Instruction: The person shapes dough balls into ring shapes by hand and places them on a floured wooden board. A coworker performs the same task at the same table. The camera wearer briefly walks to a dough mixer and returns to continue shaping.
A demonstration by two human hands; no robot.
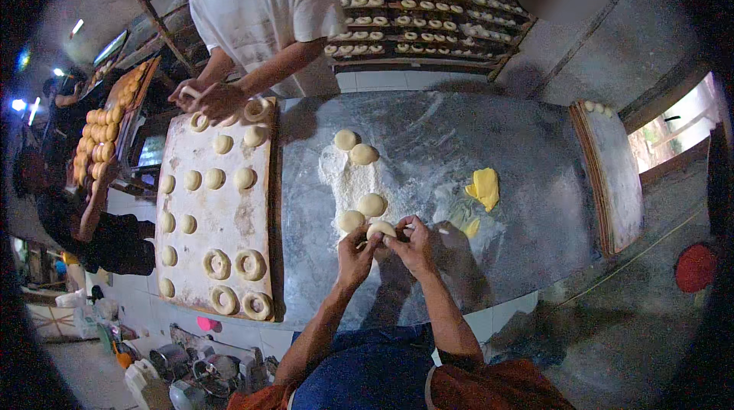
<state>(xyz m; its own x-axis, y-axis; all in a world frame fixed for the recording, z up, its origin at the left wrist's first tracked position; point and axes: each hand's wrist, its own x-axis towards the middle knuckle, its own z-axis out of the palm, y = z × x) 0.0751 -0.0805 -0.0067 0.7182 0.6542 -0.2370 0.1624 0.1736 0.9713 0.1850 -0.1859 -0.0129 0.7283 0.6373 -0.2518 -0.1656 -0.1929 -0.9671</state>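
Note:
Between my two hands is a pale dough ball (381, 231), held just above the near part of the grey table. My left hand (355, 257) grips its left side, and my right hand (413, 248) pinches it from the right. Close beside it on the table lie two more dough balls (372, 204), the left one almost touching my left fingers. Farther off, another pair of dough balls (345, 139) rests at the end of a patch of white flour (358, 180). To the right of my hands sits a lump of yellow fat (483, 189), with a smaller smear nearer me.
At left, a wooden board (218, 238) carries dough balls and rings; a co-worker (264, 20) in a white shirt shapes dough over its far end. Stacked boards (608, 180) stand at the table's right end. Behind is a rack (428, 16) of dough rings. Another person carries baked buns (98, 138).

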